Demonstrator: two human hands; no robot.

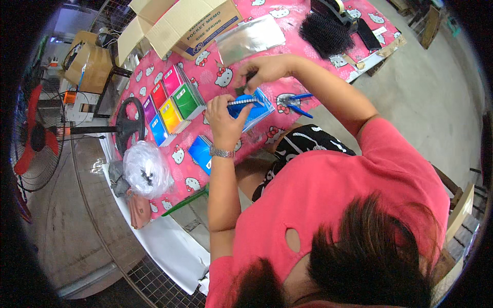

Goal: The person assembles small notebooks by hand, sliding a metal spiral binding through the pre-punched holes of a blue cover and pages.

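Note:
My left hand (223, 114) is closed on a small blue notebook (242, 102), its spiral-bound edge turned up. Beneath it, more blue notebooks (259, 110) lie on the table. My right hand (264, 73) hovers just beyond the bound edge with curled fingers. Something dark shows at those fingertips, too small to name. Blue-handled pliers (299, 104) rest to the right of the notebooks, jaws toward them. Nearer my left wrist lies another blue stack (201, 152).
Stacked notebooks in several colours (171, 110) stand at left. Beyond are an open cardboard box (197, 28), clear plastic sleeves (251, 38) and black spiral coils (327, 35). A plastic bag (147, 170) sits by the left edge, near a standing fan (37, 136). The tablecloth (177, 154) is pink.

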